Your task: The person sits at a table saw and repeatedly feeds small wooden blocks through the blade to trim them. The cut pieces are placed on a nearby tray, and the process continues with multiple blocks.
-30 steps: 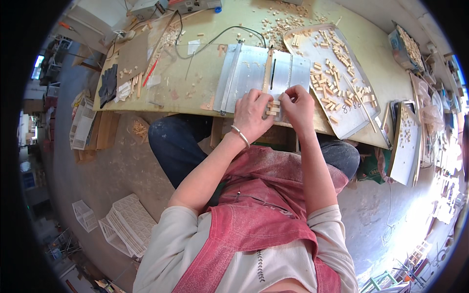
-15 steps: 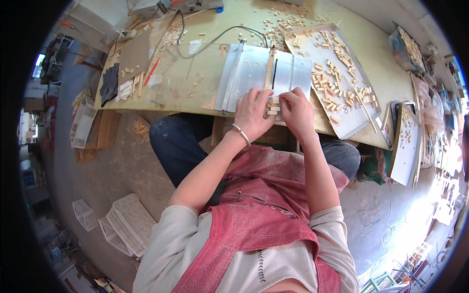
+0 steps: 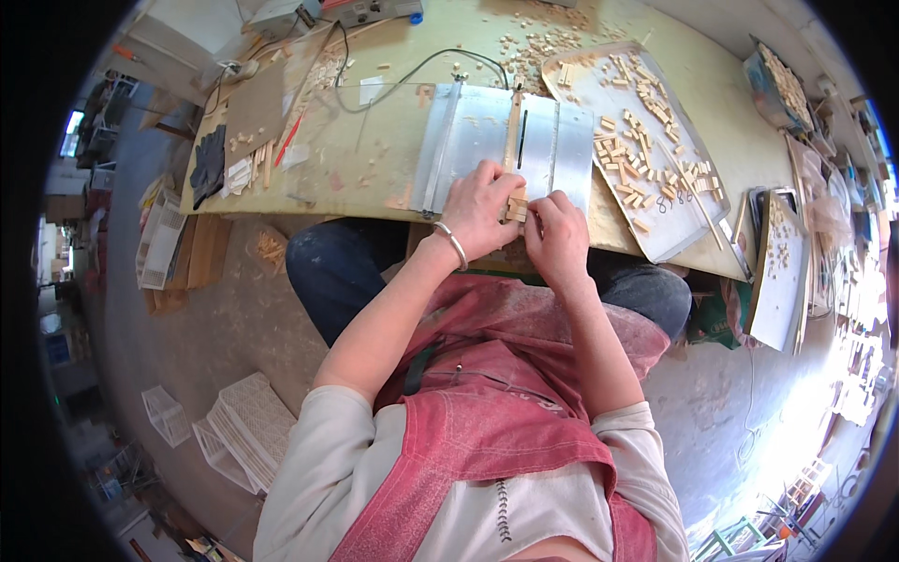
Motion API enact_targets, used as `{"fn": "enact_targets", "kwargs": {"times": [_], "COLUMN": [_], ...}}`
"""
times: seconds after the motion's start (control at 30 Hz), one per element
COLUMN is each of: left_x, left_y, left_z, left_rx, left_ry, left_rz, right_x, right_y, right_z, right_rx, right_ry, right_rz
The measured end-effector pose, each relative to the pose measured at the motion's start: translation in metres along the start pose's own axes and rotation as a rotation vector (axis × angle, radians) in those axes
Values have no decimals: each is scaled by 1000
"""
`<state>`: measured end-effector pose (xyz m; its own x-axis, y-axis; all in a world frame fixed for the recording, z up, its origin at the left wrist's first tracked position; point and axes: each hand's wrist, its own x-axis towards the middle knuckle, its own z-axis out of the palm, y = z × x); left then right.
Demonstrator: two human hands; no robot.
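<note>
Small pale wooden blocks (image 3: 516,208) sit together at the near edge of a shiny metal plate (image 3: 487,122). My left hand (image 3: 479,208) has its fingers bent round them from the left and pinches them. My right hand (image 3: 559,232) is just to their right, its thumb and fingers pressed together at the blocks' side; anything inside that pinch is too small to make out. Ahead of my hands, a narrow dark slot (image 3: 523,140) runs through the plate beside a wooden strip (image 3: 512,136).
On the right a grey tray (image 3: 670,245) holds many loose wooden blocks (image 3: 646,169). Wood scraps (image 3: 534,47) lie behind the plate. A black cable (image 3: 421,64) crosses the table. At the left are dark gloves (image 3: 208,167) and a red pen-like tool (image 3: 291,140).
Both hands have shifted slightly left and toward me. The blocks sit closer together, and my left fingers now reach over them. My right hand has drawn in lower beside them.
</note>
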<state>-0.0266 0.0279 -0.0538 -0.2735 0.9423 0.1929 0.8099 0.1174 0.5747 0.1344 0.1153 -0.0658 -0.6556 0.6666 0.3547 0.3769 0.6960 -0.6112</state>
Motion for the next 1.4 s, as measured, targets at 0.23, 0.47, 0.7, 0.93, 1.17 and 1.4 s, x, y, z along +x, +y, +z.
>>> {"fn": "enact_targets", "kwargs": {"times": [0.23,0.47,0.7,0.93,1.17,1.4], "left_x": [-1,-2,-4,-3,-3,13], "left_y": [2,0,2,1,-1,-18], "left_z": [0,2,-1,-1,2,-21], "left_rx": [1,5,11,-1,24,-363], "left_ry": [2,-5,-24,-24,47,-141], "left_rz": [-13,-22,-38,-38,23,-103], "right_x": [0,-2,6,5,17,26], "right_y": [5,5,1,2,17,21], "right_z": [-6,-13,-17,-24,-25,-19], "right_rx": [32,-28,44,15,12,58], "right_ry": [-70,-129,-112,-199,-284,-245], "right_rz": [-53,-93,-86,-104,-93,-65]}}
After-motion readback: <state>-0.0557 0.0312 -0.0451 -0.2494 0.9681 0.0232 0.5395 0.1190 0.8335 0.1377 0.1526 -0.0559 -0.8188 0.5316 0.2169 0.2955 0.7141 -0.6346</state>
